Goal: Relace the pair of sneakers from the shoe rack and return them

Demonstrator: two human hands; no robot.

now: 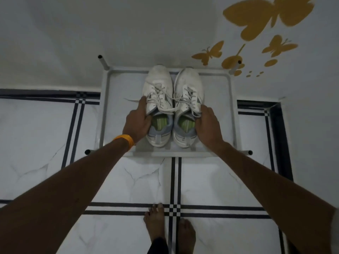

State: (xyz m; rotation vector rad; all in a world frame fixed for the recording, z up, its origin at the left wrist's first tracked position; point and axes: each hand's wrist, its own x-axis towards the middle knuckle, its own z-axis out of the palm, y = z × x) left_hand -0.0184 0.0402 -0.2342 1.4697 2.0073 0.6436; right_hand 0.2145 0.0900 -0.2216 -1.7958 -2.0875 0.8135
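A white wall with yellow butterfly decals (267,17) backs the low shoe rack (231,114) on the tiled floor. Your left hand (137,121) grips the left sneaker (157,85) at its collar, and your right hand (208,125) grips the right sneaker (189,83) likewise. Both sneakers sit side by side on the rack's top shelf. They look light and soft-sided, so the collar is probably the best hold. They are white, scuffed, with loose laces (165,99).

Two white sneakers (173,105) side by side on the rack (231,107), toes to wall, laces loose.
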